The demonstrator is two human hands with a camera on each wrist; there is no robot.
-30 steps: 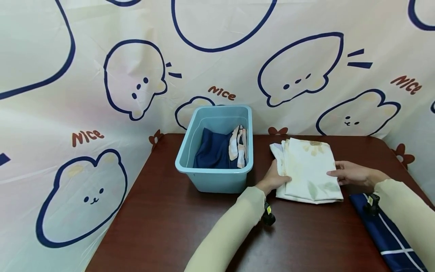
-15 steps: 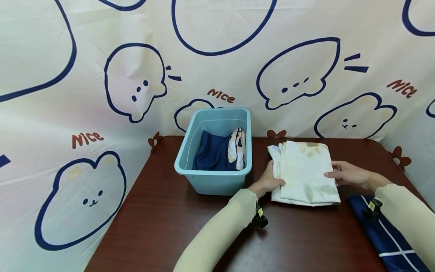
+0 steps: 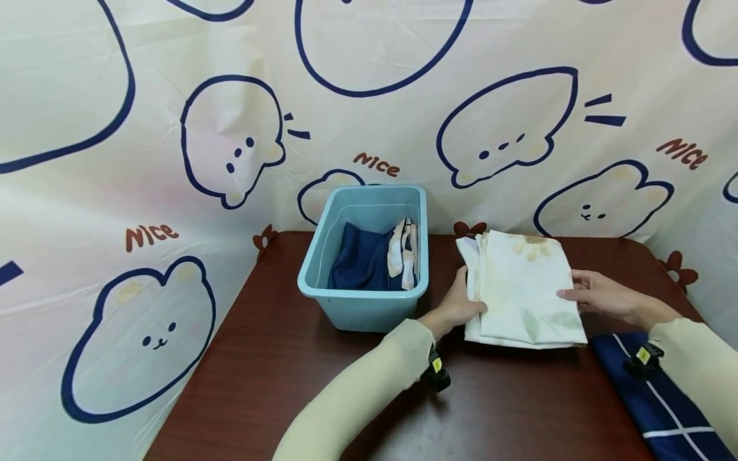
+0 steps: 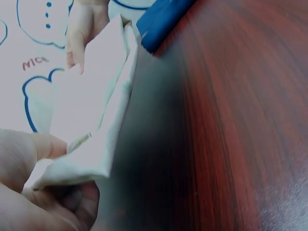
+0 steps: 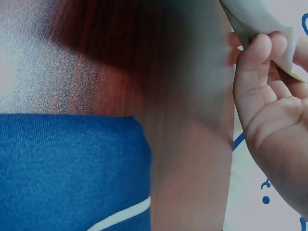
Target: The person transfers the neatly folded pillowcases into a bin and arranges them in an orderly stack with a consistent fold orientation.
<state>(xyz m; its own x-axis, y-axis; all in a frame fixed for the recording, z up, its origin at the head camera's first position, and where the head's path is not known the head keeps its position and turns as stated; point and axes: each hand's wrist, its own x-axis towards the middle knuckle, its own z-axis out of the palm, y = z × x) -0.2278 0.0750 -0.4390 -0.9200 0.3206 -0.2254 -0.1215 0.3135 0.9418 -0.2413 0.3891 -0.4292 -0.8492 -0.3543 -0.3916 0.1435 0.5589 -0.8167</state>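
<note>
A folded white cloth (image 3: 524, 288) with a pale yellow flower and green leaf print is held between my two hands on the right of the head view. At its left edge, my left hand (image 3: 458, 306) grips the folded layers, thumb on top and fingers underneath, as the left wrist view shows. My right hand (image 3: 605, 298) pinches the opposite edge, its thumb over the cloth and its fingertips (image 5: 260, 45) under it. A dark shadow (image 4: 154, 125) lies on the table below the cloth, and its lower edge hangs close over the wood.
Left of the cloth stands a light blue bin (image 3: 369, 314) holding a navy cloth (image 3: 360, 259) and a folded patterned cloth (image 3: 402, 253). A folded navy cloth with white lines (image 3: 663, 403) lies under my right forearm. The brown table (image 3: 259, 384) meets a printed curtain (image 3: 230, 38) behind.
The white cloth shifts slightly left, then back right, and its far edge now sits a little higher. My left hand has slipped outward along its left edge. Both hands keep hold.
</note>
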